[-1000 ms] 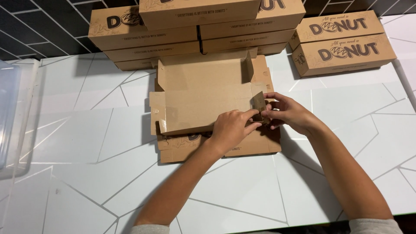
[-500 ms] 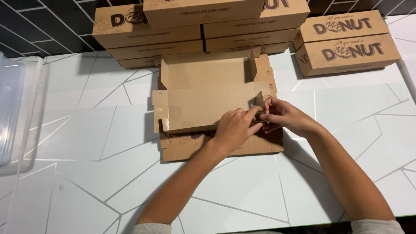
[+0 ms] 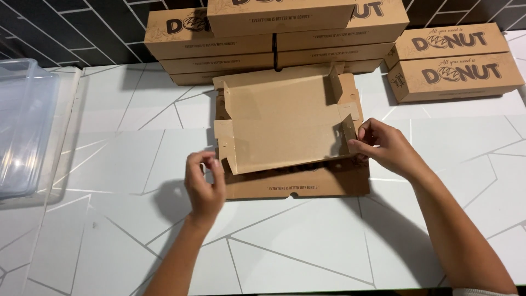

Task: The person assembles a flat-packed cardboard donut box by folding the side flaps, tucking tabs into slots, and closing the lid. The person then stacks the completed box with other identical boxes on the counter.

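A: Bright, even light from overhead. White desk (image 3: 307, 252) well lit, faint sheen, no harsh glare.

B: Soft shadows under both forearms, falling toward the viewer. Dark wall at top dim.

A: Focus sharp at centre. Clear plastic bin (image 3: 22, 126) hazy, pale reflections. Slight wide-angle bowing at the edges.
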